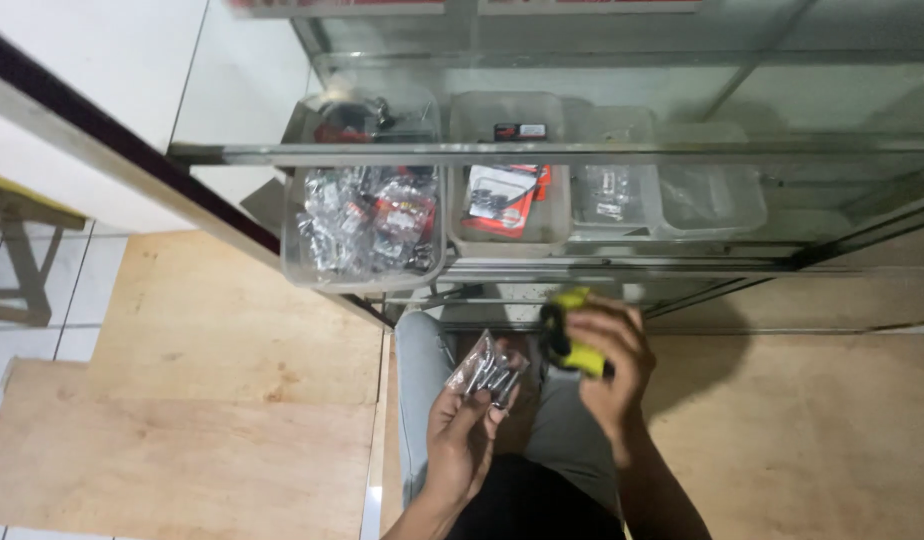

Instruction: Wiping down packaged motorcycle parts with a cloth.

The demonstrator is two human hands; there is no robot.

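Below the glass cabinet [542, 150], the left hand [460, 430] pinches a clear packet [487, 368] (small metal parts inside); the right hand [607, 365] fingers curl around a yellow tool [572, 345], seemingly mid-sorting.

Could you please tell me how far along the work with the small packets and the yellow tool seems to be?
Done: several clear bins in the glass cabinet already hold bagged parts. In hand: the left hand holds a clear packet of metal parts, and the right hand grips a yellow and black tool. Left: that packet is not yet in a bin.
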